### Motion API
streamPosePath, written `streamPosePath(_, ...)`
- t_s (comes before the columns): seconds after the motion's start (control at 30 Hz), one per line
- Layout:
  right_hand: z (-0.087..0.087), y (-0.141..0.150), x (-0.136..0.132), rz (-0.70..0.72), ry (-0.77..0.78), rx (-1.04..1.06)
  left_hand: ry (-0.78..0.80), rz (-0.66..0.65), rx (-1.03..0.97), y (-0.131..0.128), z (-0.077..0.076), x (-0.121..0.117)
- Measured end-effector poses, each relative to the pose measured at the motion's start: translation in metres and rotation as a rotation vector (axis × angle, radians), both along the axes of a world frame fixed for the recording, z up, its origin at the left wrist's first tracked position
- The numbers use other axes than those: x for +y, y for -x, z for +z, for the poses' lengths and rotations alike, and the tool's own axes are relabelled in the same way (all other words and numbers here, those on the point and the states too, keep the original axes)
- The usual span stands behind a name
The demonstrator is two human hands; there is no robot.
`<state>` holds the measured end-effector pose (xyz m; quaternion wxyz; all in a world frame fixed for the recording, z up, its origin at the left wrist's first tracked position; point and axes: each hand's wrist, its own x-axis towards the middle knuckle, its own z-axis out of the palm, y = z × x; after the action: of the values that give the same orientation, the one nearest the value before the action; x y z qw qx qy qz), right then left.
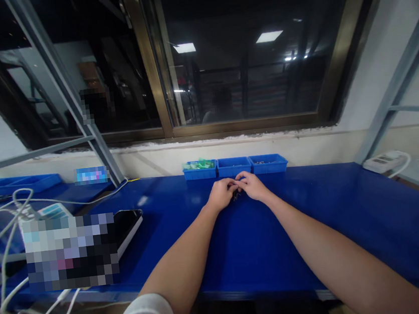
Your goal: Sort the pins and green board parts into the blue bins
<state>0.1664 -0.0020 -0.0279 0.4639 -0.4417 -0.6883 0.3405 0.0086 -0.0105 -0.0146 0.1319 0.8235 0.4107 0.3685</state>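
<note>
My left hand (222,194) and my right hand (251,186) meet over the blue tabletop (257,242), fingertips pinched close together. Between and just under the fingers shows a small dark object (236,195), too small and too covered to name. Right behind my hands stand three blue bins in a row. The left bin (201,175) holds green and clear plastic pieces (200,164). Tiny parts, hard to make out, lie in the middle bin (234,167) and the right bin (270,164).
To the left, a device with a dark screen (128,219) lies partly blurred among white cables (6,250). A blue tray (27,184) is at the far left. Grey metal posts (98,149) rise on both sides. A white power strip (382,162) sits at the right edge.
</note>
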Motion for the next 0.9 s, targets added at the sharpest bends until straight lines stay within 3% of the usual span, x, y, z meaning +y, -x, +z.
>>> streamPosePath(0.27,0.0023,-0.0014,-0.0032,0.016,0.133,0.154,0.002,0.093,-0.079,0.0023,0.0011,-0.0002)
streamPosePath(0.47,0.0009,-0.0007,-0.0022,-0.03,0.118,0.16,0.02,0.041,-0.075,0.0032,0.0028,-0.0011)
streamPosePath(0.77,0.0032,-0.0055,-0.0043,0.025,0.125,0.384,0.071,0.055,-0.092,0.0015,0.0029,-0.0038)
streamPosePath(0.9,0.004,-0.0077,-0.0029,-0.026,0.143,0.449,0.1,0.108,-0.163,0.0028,0.0049,-0.004)
